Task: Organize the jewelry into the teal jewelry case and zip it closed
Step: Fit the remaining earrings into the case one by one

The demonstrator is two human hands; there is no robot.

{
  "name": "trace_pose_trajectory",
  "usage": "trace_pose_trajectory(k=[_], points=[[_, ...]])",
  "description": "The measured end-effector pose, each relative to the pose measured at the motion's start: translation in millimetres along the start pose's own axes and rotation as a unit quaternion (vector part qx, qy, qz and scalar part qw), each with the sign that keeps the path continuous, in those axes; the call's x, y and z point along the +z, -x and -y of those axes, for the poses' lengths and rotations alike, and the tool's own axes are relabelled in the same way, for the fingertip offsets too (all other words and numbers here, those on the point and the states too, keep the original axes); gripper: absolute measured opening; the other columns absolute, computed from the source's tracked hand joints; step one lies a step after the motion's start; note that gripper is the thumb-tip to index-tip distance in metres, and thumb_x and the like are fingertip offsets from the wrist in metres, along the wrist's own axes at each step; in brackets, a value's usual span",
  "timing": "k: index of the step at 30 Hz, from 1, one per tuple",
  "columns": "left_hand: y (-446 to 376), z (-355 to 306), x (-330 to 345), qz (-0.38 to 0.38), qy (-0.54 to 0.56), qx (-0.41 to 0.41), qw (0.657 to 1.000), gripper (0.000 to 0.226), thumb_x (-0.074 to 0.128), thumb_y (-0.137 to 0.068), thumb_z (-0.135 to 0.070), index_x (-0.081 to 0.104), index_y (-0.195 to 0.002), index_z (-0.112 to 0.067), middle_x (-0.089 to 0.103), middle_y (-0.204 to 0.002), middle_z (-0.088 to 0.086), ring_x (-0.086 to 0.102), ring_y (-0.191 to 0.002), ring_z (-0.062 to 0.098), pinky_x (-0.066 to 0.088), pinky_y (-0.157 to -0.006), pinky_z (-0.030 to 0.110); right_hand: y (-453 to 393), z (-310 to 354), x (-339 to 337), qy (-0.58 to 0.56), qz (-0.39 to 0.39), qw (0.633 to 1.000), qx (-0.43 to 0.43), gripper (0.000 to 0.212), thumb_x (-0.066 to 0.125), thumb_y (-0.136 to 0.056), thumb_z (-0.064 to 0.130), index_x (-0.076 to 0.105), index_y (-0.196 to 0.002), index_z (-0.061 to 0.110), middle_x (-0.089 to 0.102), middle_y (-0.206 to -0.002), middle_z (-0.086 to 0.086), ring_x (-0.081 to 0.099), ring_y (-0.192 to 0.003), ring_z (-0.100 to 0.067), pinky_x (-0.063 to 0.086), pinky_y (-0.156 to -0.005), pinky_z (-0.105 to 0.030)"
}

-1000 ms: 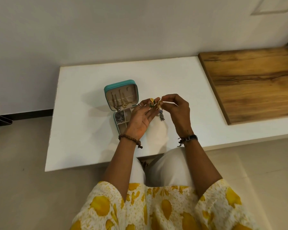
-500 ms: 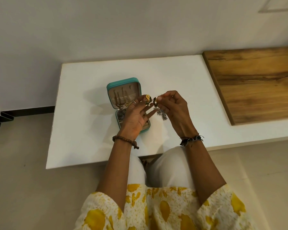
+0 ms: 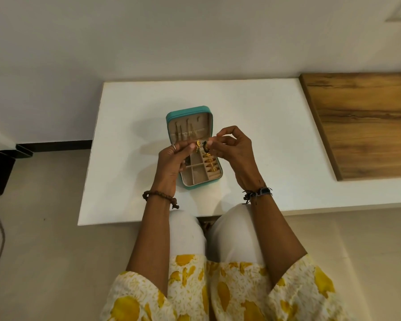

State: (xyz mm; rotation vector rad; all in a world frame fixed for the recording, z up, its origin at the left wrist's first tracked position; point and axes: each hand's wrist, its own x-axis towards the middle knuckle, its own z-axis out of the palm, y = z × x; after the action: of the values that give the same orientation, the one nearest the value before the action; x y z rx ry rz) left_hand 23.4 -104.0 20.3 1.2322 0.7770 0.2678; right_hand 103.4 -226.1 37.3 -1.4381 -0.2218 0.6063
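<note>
Currently both hands are raised over the open teal jewelry case (image 3: 171,117), which sits on the white table (image 3: 252,107) with its lid propped up at the far side. Left hand (image 3: 171,162) pinches a gold earring (image 3: 198,144) between thumb and fingertips. Right hand (image 3: 235,149) pinches a dark earring (image 3: 205,147), other fingers curled. The two pieces are just beside each other, above the tray. Gold rings (image 3: 210,163) sit in the right-hand slots; the beige compartments nearer the person look bare. No readable brand, label or text anywhere. Wooden board (image 3: 366,126) lies at the right.
</note>
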Motion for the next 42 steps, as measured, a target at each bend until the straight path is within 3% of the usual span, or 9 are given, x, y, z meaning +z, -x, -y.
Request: trace_pose_trajectory(k=[3, 10, 15, 18, 22, 27, 29, 34, 42], points=[[-4, 3, -3, -0.003, -0.004, -0.006, 1.0, 0.015, 0.061, -0.086, -0.012, 0.067, -0.081, -0.025, 0.061, -0.054, -0.016, 0.044, -0.053, 0.003, 0.038, -0.05, 0.016, -2, -2, 5, 0.017, 0.004, 1.0, -0.004, 0.02, 0.068, -0.08, 0.0, 0.054, -0.088, 0.012, 0.067, -0.08, -0.008, 0.067, -0.068, -0.012, 0.056, -0.068, -0.023], [-5, 4, 0, 0.014, 0.009, -0.002, 1.0, 0.014, 0.059, -0.086, -0.009, 0.067, -0.098, -0.008, 0.069, -0.076, -0.007, 0.064, -0.068, 0.003, 0.052, -0.061, 0.016, -4, -8, 11, 0.067, -0.007, 0.998, -0.019, 0.021, 0.069, -0.08, 0.005, 0.055, -0.095, 0.007, 0.069, -0.083, -0.007, 0.068, -0.074, -0.016, 0.057, -0.074, -0.028], [-3, 2, 0, 0.03, -0.037, 0.012, 0.999, 0.009, 0.069, -0.079, -0.016, 0.068, -0.087, -0.02, 0.068, -0.089, 0.0, 0.064, -0.09, 0.017, 0.053, -0.083, 0.03, -5, -10, 11, 0.098, -0.021, 0.995, -0.03, 0.024, 0.07, -0.079, 0.005, 0.056, -0.098, 0.003, 0.07, -0.089, -0.016, 0.069, -0.081, -0.025, 0.058, -0.077, -0.034], [-1, 1, -3, 0.01, -0.056, 0.024, 0.998, 0.012, 0.071, -0.077, -0.014, 0.068, -0.088, -0.017, 0.068, -0.086, 0.0, 0.065, -0.085, 0.015, 0.054, -0.081, 0.029, -3, -11, 14, 0.125, -0.013, 0.992, -0.031, 0.023, 0.072, -0.078, 0.007, 0.058, -0.096, 0.005, 0.07, -0.09, -0.015, 0.069, -0.084, -0.026, 0.058, -0.078, -0.035], [5, 2, -12, -0.01, -0.074, 0.027, 0.997, 0.021, 0.064, -0.083, -0.009, 0.067, -0.104, -0.008, 0.068, -0.1, 0.011, 0.066, -0.092, 0.021, 0.056, -0.078, 0.025, 2, -13, 16, 0.16, 0.0, 0.987, -0.009, 0.025, 0.074, -0.077, 0.013, 0.058, -0.096, 0.01, 0.07, -0.092, -0.012, 0.069, -0.087, -0.026, 0.057, -0.078, -0.037], [19, 3, -19, -0.044, -0.151, 0.018, 0.987, 0.029, 0.065, -0.081, -0.007, 0.064, -0.11, -0.006, 0.068, -0.1, 0.016, 0.065, -0.092, 0.027, 0.054, -0.086, 0.036, 14, -14, 14, 0.209, 0.022, 0.978, 0.005, 0.02, 0.069, -0.079, 0.009, 0.056, -0.094, 0.012, 0.066, -0.088, -0.004, 0.064, -0.081, -0.015, 0.052, -0.067, -0.018], [24, 2, -16, -0.044, -0.201, 0.033, 0.978, 0.024, 0.066, -0.081, -0.007, 0.066, -0.105, -0.005, 0.069, -0.098, 0.017, 0.065, -0.09, 0.025, 0.052, -0.087, 0.032, 18, -13, 13, 0.23, 0.023, 0.973, 0.012, 0.021, 0.07, -0.078, 0.007, 0.056, -0.094, 0.01, 0.067, -0.086, -0.008, 0.063, -0.077, -0.017, 0.05, -0.061, -0.016], [29, 1, -7, -0.023, -0.307, 0.05, 0.95, 0.018, 0.063, -0.082, -0.009, 0.069, -0.1, -0.005, 0.071, -0.097, 0.015, 0.065, -0.093, 0.023, 0.046, -0.084, 0.024, 19, -18, 9, 0.283, 0.022, 0.959, 0.015, 0.023, 0.069, -0.077, 0.005, 0.055, -0.095, 0.007, 0.07, -0.088, -0.017, 0.067, -0.074, -0.022, 0.051, -0.059, -0.017], [19, 9, 0, 0.026, -0.394, 0.055, 0.917, 0.02, 0.062, -0.085, -0.013, 0.068, -0.104, -0.007, 0.069, -0.104, 0.013, 0.065, -0.094, 0.023, 0.049, -0.08, 0.026, 15, -24, 5, 0.353, 0.056, 0.934, 0.0, 0.022, 0.067, -0.078, 0.002, 0.054, -0.096, 0.007, 0.073, -0.082, -0.014, 0.069, -0.078, -0.025, 0.055, -0.08, -0.04]])
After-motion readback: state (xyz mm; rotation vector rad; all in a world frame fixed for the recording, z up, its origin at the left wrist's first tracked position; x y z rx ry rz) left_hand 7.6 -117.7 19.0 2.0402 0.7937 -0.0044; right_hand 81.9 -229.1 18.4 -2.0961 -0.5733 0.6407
